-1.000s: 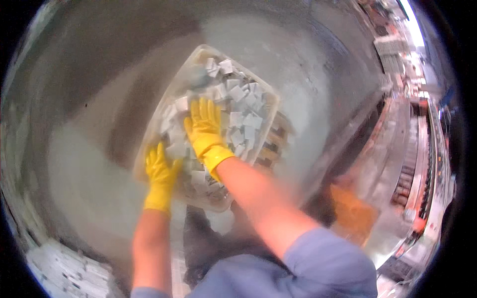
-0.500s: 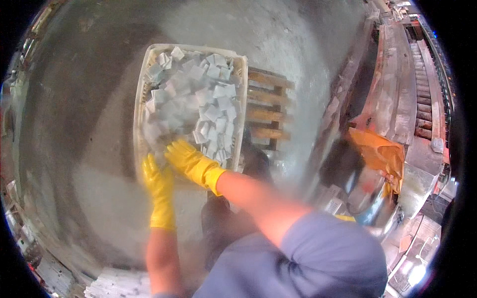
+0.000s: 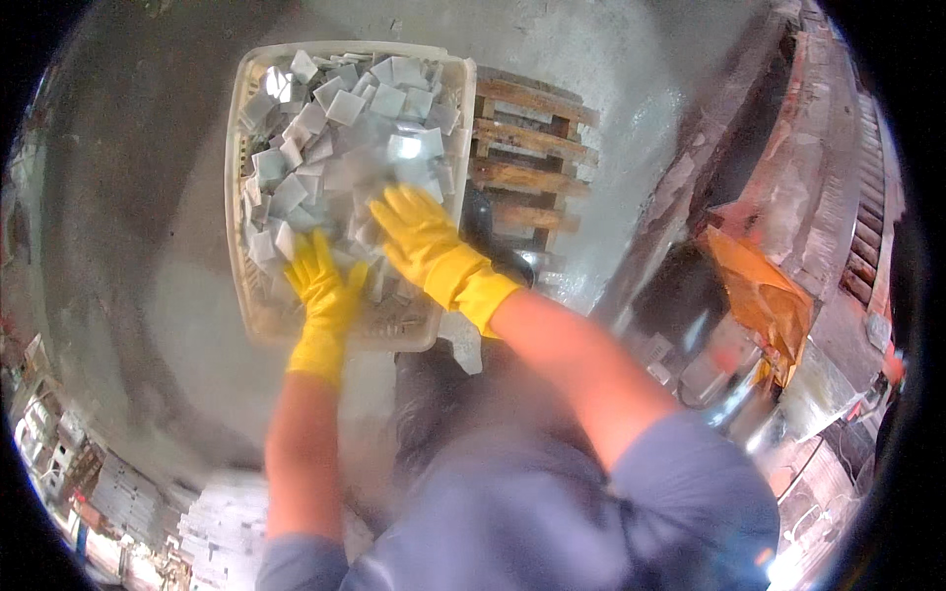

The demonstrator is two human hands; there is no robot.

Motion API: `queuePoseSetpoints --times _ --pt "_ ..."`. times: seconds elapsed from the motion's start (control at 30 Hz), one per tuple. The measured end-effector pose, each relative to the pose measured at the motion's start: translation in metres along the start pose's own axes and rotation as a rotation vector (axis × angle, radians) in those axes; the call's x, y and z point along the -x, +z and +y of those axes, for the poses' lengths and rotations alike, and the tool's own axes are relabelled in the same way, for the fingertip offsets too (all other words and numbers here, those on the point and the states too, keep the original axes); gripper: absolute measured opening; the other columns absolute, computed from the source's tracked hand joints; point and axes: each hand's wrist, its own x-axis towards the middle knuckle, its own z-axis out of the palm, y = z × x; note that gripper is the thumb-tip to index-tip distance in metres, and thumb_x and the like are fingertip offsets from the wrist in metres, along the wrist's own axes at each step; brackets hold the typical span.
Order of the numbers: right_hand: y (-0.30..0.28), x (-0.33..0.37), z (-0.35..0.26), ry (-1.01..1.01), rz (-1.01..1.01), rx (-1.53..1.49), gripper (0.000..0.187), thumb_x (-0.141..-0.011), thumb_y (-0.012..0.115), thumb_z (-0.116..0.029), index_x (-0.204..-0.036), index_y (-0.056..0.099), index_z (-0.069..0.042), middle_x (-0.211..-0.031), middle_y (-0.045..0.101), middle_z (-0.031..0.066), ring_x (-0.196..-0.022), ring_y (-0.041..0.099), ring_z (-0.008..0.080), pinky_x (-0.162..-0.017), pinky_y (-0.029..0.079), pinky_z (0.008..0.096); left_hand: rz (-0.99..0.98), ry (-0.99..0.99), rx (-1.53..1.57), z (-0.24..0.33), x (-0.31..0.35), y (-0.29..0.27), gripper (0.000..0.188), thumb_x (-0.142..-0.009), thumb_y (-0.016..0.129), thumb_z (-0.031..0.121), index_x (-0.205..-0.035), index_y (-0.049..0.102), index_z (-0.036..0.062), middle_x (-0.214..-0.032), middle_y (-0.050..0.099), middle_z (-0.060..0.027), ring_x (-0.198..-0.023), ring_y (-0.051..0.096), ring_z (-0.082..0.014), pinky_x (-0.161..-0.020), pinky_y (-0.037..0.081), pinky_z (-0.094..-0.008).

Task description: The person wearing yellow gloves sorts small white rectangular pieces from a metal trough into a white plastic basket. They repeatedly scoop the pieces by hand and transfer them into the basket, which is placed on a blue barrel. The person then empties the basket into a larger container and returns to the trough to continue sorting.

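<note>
A cream plastic crate (image 3: 236, 207) holds a heap of small square tiles (image 3: 345, 106) in white and grey. Over its near left part lies my left hand (image 3: 323, 286), in a yellow rubber glove, its fingers spread against the tiles. My right hand (image 3: 419, 234), gloved the same way, rests on the heap nearer the right side with fingers stretched out. Neither hand has a tile visibly gripped; what lies under the palms is hidden. A hazy blur covers some tiles near the middle.
A wooden pallet (image 3: 537, 177) sticks out right of the crate on the wet grey floor (image 3: 168, 286). Farther right, an orange-brown sheet (image 3: 764, 295) hangs beside a long machine with rollers (image 3: 867, 217). Stacked white pieces (image 3: 222, 532) stand at the lower left.
My left hand has moved from the crate's near left edge onto the tiles, its fingers spreading. The right hand has shifted rightward over the heap. The crate sits higher and further left in view.
</note>
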Motion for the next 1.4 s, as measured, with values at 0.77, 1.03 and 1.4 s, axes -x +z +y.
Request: queuePoseSetpoints --times 0.77,1.03,1.4 --pt "-0.107 0.382 -0.045 0.944 -0.062 0.138 0.064 -0.097 0.063 -0.035 -0.151 0.046 -0.005 -0.153 0.048 0.0245 -0.143 0.044 0.0404 -0.120 0.034 0.0458 -0.152 0.082 -0.162 -0.027 0.008 0.017 0.100 -0.085 0.068 0.062 -0.165 0.022 0.0238 -0.167 0.018 -0.0284 -0.153 0.019 -0.0489 -0.122 0.016 -0.0624" --pt "-0.037 0.772 -0.240 1.971 -0.114 -0.025 0.063 -0.092 0.062 -0.048 -0.132 0.061 0.000 -0.128 0.064 0.0319 -0.124 0.059 0.0472 -0.103 0.047 0.0533 -0.230 0.121 -0.286 0.008 0.069 0.003 0.101 -0.084 0.071 0.055 -0.166 0.019 0.0241 -0.167 0.018 -0.0298 -0.152 0.023 -0.0474 -0.122 0.018 -0.0604" --pt "0.033 0.777 -0.350 1.766 -0.072 -0.469 0.055 -0.100 0.055 -0.045 -0.141 0.059 -0.009 -0.143 0.060 0.0148 -0.135 0.053 0.0316 -0.113 0.041 0.0422 -0.192 0.102 -0.043 0.043 0.125 0.072 0.101 -0.085 0.072 0.053 -0.161 0.023 0.0081 -0.162 0.024 -0.0302 -0.148 0.026 -0.0502 -0.120 0.022 -0.0594"
